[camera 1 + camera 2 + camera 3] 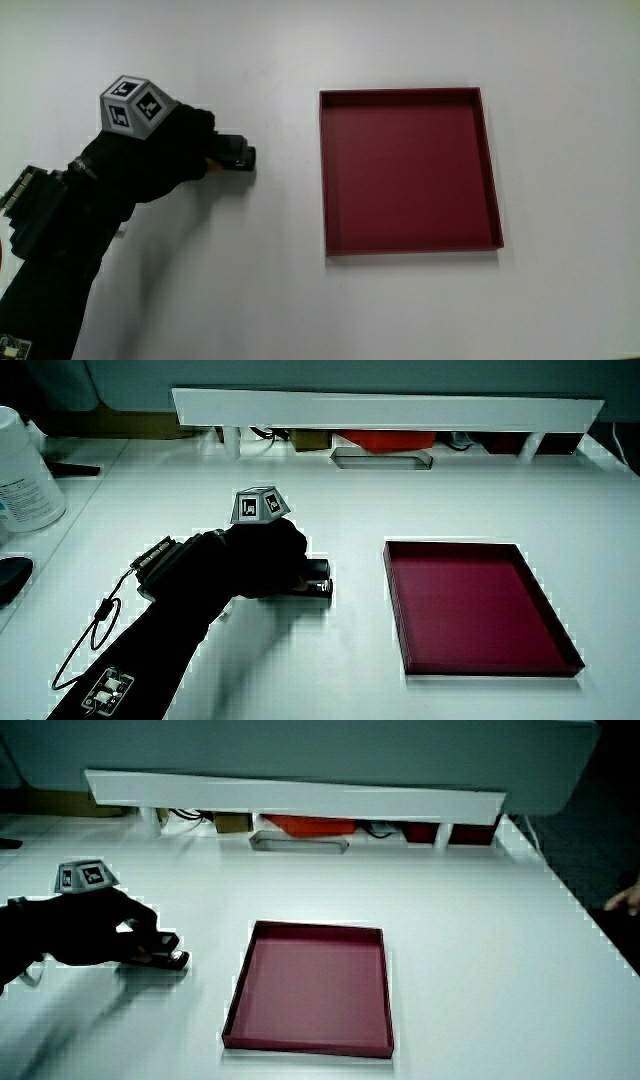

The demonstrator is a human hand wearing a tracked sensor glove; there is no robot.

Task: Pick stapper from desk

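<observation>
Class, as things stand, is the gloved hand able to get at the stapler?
Probably yes: the hand is already at the stapler, fingers apparently around it, and the red tray lies apart.

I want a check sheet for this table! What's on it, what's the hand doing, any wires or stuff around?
Surface: white table, mostly bare.
Job's things: black stapler on the table, apart from the tray.
Clutter: empty red tray; white bottle at the table's edge.
Grippers: the hand is curled around the stapler.
Cables: thin wire along the forearm.
Surroundings: low white partition in both side views.
</observation>
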